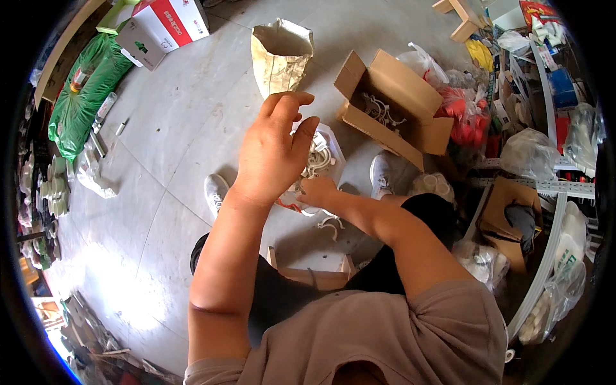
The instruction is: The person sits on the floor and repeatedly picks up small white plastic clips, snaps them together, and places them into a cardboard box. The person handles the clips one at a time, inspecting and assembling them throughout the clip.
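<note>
My left hand (274, 144) is raised above a white tub (336, 154), its thumb apart from its bent fingers and nothing visible between them. White curved clips, like pipe clips (319, 158), lie in the tub, partly covered by that hand. My right hand (318, 191) reaches in at the near side of the tub with its fingers curled; what they grip, if anything, is too small to make out. A bit of red (290, 206) shows at the tub's near rim. Just beyond my left hand stands an open tan paper sack (280, 67).
An open cardboard box (404, 83) with more white clips stands to the right of the sack. Loose clips (332, 226) lie on the floor near a wooden stool (314, 277). Shelves (539, 186) with bagged goods line the right; a green bag (86, 90) lies at left.
</note>
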`<state>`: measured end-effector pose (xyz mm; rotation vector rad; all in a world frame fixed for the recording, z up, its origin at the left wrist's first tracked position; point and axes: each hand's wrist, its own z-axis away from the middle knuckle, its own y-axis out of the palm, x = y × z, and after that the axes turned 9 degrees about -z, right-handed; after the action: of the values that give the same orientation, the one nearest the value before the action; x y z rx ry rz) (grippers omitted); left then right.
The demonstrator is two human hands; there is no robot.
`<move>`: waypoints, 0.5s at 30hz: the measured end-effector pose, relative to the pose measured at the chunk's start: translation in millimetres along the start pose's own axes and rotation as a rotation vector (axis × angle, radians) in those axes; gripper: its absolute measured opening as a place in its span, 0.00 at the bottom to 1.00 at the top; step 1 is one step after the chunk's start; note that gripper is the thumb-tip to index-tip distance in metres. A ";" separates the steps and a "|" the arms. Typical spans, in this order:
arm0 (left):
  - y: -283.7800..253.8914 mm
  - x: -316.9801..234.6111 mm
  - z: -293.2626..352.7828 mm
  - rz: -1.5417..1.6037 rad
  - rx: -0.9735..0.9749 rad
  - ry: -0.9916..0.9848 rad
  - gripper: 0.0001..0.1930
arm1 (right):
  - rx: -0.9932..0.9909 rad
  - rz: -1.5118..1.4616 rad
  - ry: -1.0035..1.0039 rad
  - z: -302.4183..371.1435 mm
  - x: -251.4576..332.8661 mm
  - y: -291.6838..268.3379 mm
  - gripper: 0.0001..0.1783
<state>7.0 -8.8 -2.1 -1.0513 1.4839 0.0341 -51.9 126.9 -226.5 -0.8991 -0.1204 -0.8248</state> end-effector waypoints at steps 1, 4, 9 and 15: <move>-2.3 1.4 0.8 -0.032 -0.010 0.011 0.12 | -0.005 -0.015 -0.024 -4.6 -2.4 4.0 0.23; -7.9 1.7 0.2 -0.086 -0.003 0.013 0.11 | 0.015 -0.022 -0.084 -3.7 -8.6 -10.8 0.19; -9.9 8.7 -2.1 -0.013 -0.058 -0.039 0.12 | -0.060 -0.278 -0.255 34.4 19.5 -131.4 0.17; -14.1 12.9 -5.6 -0.020 0.270 -0.125 0.18 | -0.216 -1.099 -0.416 115.1 57.3 -210.0 0.16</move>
<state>13.4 -27.6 -3.5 -0.8300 1.3228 -0.1103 -128.1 105.6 6.7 -1.1984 -0.9659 -1.6687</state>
